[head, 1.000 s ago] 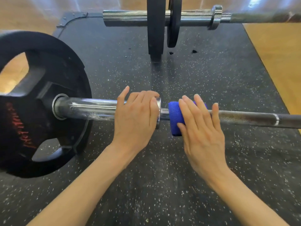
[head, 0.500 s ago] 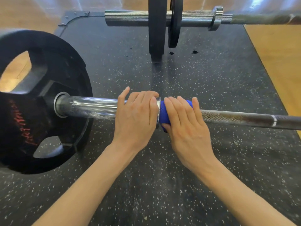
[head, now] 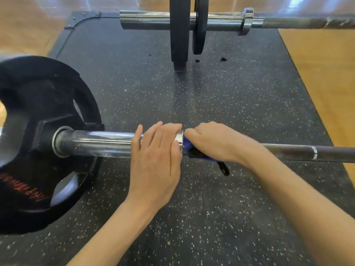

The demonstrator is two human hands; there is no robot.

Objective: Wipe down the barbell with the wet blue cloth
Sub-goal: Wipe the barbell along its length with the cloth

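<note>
The blue cloth (head: 186, 143) is gripped round the barbell (head: 288, 150) at its collar (head: 179, 140) by the curled right hand (head: 213, 141), the sleeve (head: 99, 144) is steadied by the flat, open-fingered left hand (head: 157, 156), and a firm wiping stroke back along the shaft is probably called for next

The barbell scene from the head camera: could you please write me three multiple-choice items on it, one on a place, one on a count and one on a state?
1. Where on the near barbell is the blue cloth?
A. Against the collar, on the shaft side
B. At the far right end of the shaft
C. On the sleeve beside the weight plate

2. How many plates are on the far barbell?
A. None
B. Two
C. Four

3. What is the right hand doing?
A. Lying flat on the floor mat
B. Hanging free above the bar
C. Holding the cloth around the bar in a curled grip

Answers: 1 A, the blue shows right beside the collar. 2 B, two dark discs stand side by side on its sleeve. 3 C, the fingers curl over the cloth on the shaft, while the left hand rests on the sleeve.
</note>
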